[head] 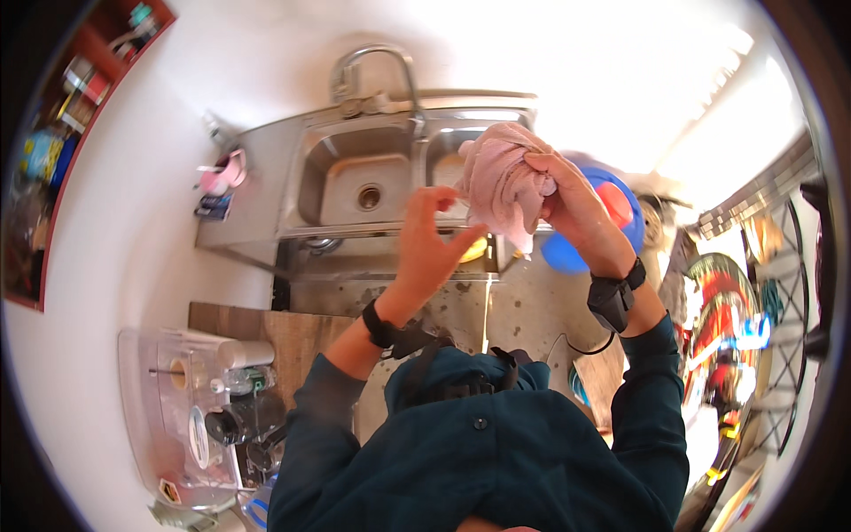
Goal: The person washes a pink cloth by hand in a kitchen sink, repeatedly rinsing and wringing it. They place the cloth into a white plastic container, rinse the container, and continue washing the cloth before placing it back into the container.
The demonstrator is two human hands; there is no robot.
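My right hand (582, 206) grips a bunched, twisted pink cloth (505, 173) by its right side, above the right basin of a double stainless steel sink (359, 174). My left hand (432, 239) is just left of the cloth with thumb and fingers apart and holds nothing. Whether its fingertips touch the cloth, I cannot tell. A curved metal faucet (379, 50) stands at the back of the sink, its spout near the divider. The left basin shows its drain, and the cloth partly hides the right one.
Blue plastic basins (628, 193) with a red item sit right of the sink. A pink container (226, 171) lies on the sink's left ledge. Bottles (246, 380) and a clear plastic box (143, 399) are at lower left, a red-framed shelf (100, 126) at upper left.
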